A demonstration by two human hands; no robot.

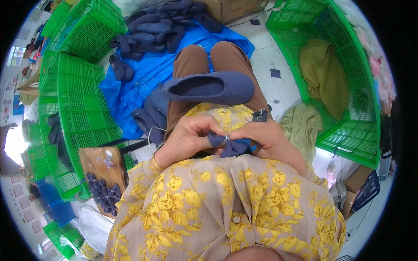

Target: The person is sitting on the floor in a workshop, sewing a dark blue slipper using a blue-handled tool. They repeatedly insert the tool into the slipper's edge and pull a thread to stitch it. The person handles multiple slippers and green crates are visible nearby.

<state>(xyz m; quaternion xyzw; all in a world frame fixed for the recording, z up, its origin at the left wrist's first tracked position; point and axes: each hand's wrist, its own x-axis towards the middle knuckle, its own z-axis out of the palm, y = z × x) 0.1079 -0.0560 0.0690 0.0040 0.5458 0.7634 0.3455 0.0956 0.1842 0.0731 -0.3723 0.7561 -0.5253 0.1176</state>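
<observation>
Close to my chest, a small navy fabric bow (234, 148) is held between my two hands. My left hand (190, 135) pinches one end of it, with thumb and forefinger at the gathered, light-coloured middle. The fingers of my right hand (269, 138) close on the other side, and a bit of blue shows beside them. Whether a needle or thread is in my fingers is too small to tell. Across my knees lies a navy slipper (213, 88), its opening upward. A small dark cloth square (260, 115) rests on my lap beside my right hand.
Navy slippers (152, 28) are heaped on a blue tarp (130, 93) ahead. Green plastic crates (82, 108) stack at the left; another green crate (348, 145) at the right holds olive cloth (324, 74). Several navy bows (103, 195) lie on a wooden board (98, 161) at my left.
</observation>
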